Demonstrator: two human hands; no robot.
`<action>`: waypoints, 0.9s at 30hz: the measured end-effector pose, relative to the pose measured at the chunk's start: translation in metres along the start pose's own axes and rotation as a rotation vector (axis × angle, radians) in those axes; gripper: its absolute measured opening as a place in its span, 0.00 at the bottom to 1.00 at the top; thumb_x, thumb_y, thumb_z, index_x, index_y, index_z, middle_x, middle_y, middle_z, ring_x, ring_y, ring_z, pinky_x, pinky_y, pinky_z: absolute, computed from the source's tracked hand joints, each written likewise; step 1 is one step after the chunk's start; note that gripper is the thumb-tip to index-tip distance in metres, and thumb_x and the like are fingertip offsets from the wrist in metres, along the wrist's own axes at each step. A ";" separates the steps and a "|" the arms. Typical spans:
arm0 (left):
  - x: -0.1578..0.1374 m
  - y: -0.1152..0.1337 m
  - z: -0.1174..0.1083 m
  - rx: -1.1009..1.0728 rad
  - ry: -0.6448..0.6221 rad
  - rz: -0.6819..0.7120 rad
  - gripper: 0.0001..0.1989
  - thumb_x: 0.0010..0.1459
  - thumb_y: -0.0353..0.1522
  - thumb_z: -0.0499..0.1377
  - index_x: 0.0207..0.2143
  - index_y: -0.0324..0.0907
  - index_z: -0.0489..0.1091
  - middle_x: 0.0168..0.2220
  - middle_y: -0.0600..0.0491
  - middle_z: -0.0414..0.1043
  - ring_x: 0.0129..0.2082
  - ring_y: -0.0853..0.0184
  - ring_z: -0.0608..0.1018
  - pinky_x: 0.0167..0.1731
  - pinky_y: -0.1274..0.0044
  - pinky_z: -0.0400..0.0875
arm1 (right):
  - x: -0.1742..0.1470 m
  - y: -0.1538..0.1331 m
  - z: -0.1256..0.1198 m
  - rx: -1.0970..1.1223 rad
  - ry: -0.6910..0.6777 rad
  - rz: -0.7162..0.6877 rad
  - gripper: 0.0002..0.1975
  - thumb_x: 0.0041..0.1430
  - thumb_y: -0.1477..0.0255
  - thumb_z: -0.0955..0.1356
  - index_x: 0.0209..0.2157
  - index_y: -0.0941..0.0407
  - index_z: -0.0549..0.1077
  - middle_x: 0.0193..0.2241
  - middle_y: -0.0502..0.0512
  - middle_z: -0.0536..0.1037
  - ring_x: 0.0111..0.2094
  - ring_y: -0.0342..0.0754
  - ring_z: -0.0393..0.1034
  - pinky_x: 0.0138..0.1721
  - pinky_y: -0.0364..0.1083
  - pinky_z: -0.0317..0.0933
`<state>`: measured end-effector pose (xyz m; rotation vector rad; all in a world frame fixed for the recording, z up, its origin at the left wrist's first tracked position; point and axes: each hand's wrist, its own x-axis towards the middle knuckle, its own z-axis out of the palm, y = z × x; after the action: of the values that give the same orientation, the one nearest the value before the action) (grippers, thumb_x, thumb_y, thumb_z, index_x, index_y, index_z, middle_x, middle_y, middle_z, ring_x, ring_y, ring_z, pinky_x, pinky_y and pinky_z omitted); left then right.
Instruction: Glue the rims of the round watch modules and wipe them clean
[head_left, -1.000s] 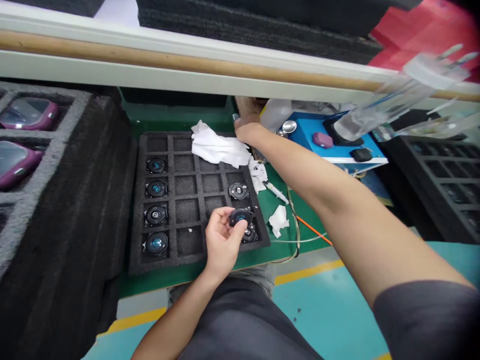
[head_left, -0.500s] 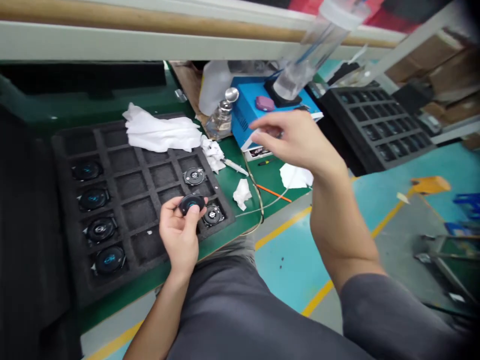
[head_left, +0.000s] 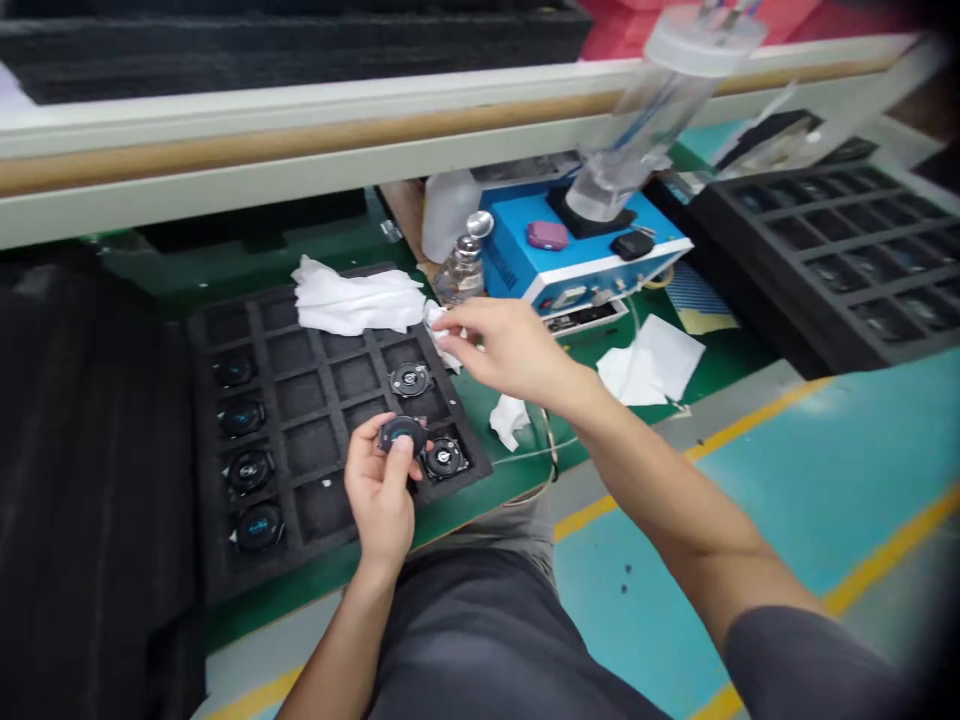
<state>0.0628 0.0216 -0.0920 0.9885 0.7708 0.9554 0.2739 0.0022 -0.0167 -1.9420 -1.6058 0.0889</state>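
Note:
My left hand (head_left: pixel 382 495) holds a round black watch module (head_left: pixel 403 433) with a dark glass face, thumb on its front, above the near right part of the black foam tray (head_left: pixel 311 388). Two similar modules sit in the tray's right column, and several more fill its left column. My right hand (head_left: pixel 514 350) is stretched over the bench, thumb and forefinger curved and a little apart. A crumpled white tissue (head_left: pixel 433 312) lies at its fingertips; whether they touch it I cannot tell. A folded white cloth (head_left: pixel 360 300) covers some far compartments.
Behind my right hand stand a glass dispenser bottle (head_left: pixel 463 270) and a blue box (head_left: pixel 517 235) bearing a clear cylinder (head_left: pixel 626 135). A shelf edge (head_left: pixel 300 140) crosses above the bench. White papers (head_left: pixel 652 360) lie right; another foam tray (head_left: pixel 847 250) stands beyond.
My right hand has moved left and down from in front of the blue box to the crumpled tissue, covering where a syringe lay. My left hand still holds the watch module. The view has shifted.

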 end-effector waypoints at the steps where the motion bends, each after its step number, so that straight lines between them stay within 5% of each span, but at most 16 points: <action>1: -0.001 -0.001 -0.001 0.003 0.008 0.000 0.19 0.57 0.39 0.70 0.46 0.41 0.71 0.37 0.51 0.79 0.24 0.74 0.78 0.24 0.84 0.71 | 0.022 -0.010 0.014 -0.035 -0.069 -0.052 0.11 0.65 0.72 0.68 0.45 0.55 0.82 0.41 0.57 0.84 0.41 0.52 0.77 0.43 0.49 0.66; 5: -0.006 -0.004 -0.005 -0.008 0.019 0.009 0.18 0.59 0.41 0.68 0.47 0.43 0.71 0.36 0.54 0.77 0.20 0.78 0.71 0.23 0.83 0.69 | 0.082 -0.028 0.062 -0.248 -0.234 -0.237 0.16 0.65 0.73 0.67 0.53 0.57 0.78 0.52 0.63 0.79 0.52 0.60 0.73 0.46 0.52 0.65; 11: -0.009 -0.003 -0.007 -0.022 0.004 -0.018 0.19 0.60 0.43 0.67 0.47 0.42 0.70 0.36 0.52 0.77 0.20 0.76 0.70 0.21 0.82 0.68 | 0.105 -0.026 0.086 -0.357 -0.303 -0.246 0.14 0.65 0.78 0.63 0.41 0.64 0.81 0.45 0.72 0.81 0.50 0.62 0.74 0.45 0.53 0.65; 14: -0.010 -0.001 -0.008 -0.024 0.005 -0.039 0.20 0.59 0.43 0.67 0.47 0.41 0.70 0.35 0.51 0.77 0.23 0.73 0.75 0.22 0.82 0.68 | 0.114 -0.022 0.077 -0.207 -0.231 -0.145 0.11 0.66 0.72 0.67 0.39 0.60 0.82 0.40 0.63 0.84 0.42 0.55 0.77 0.42 0.50 0.65; 20: -0.010 0.000 -0.008 -0.033 0.004 -0.046 0.19 0.59 0.42 0.67 0.46 0.41 0.70 0.36 0.50 0.77 0.27 0.70 0.80 0.21 0.83 0.68 | 0.127 -0.031 0.054 0.610 -0.093 0.094 0.09 0.53 0.69 0.76 0.26 0.60 0.79 0.22 0.51 0.78 0.25 0.42 0.68 0.28 0.44 0.60; 23: -0.011 0.001 -0.007 -0.038 0.015 -0.041 0.18 0.59 0.41 0.67 0.46 0.41 0.70 0.36 0.50 0.77 0.27 0.70 0.80 0.22 0.83 0.69 | 0.127 -0.043 0.052 0.671 0.025 0.061 0.09 0.56 0.69 0.75 0.26 0.59 0.77 0.22 0.49 0.75 0.26 0.41 0.65 0.28 0.43 0.59; 27: -0.012 0.000 -0.007 -0.038 0.015 -0.028 0.18 0.59 0.40 0.67 0.46 0.41 0.70 0.36 0.51 0.77 0.25 0.72 0.78 0.22 0.82 0.70 | 0.129 -0.055 0.057 0.488 0.228 -0.060 0.11 0.62 0.67 0.72 0.27 0.56 0.73 0.25 0.49 0.75 0.30 0.43 0.67 0.34 0.44 0.62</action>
<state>0.0522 0.0130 -0.0927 0.9365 0.7743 0.9511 0.2362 0.1474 0.0052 -1.4715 -1.3394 0.2066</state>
